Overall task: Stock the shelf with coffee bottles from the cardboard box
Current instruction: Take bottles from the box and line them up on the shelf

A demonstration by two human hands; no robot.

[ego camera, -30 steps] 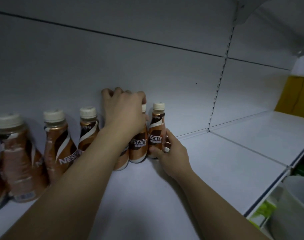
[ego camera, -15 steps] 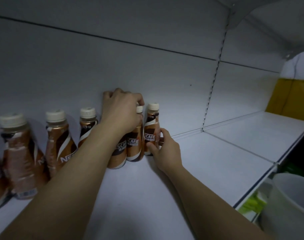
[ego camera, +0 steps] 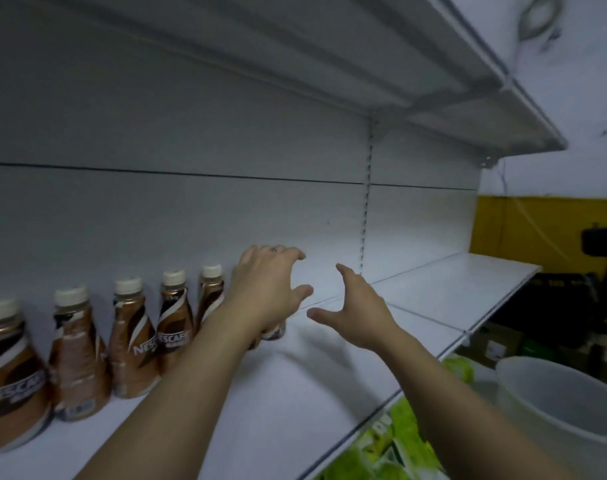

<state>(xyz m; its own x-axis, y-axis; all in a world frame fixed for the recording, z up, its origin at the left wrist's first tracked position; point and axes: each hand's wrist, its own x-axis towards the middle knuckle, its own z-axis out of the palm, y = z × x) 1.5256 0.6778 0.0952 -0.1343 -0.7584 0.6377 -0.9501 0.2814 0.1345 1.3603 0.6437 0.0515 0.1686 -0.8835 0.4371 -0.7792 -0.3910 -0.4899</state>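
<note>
Coffee bottles (ego camera: pixel 174 327), shelved.
Brown, cream caps, upright in a row on white shelf (ego camera: pixel 329 375), running left from left hand (ego camera: pixel 267 289).

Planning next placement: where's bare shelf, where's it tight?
Free: shelf right of the right hand, to the slotted upright and past it; also its front strip. Crowded: back left, the bottle row ending at the left hand.

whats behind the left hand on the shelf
Behind the left hand only the dark base of a coffee bottle shows, standing on the shelf. Its cap and label are covered, and whether more bottles stand there cannot be told.
</note>
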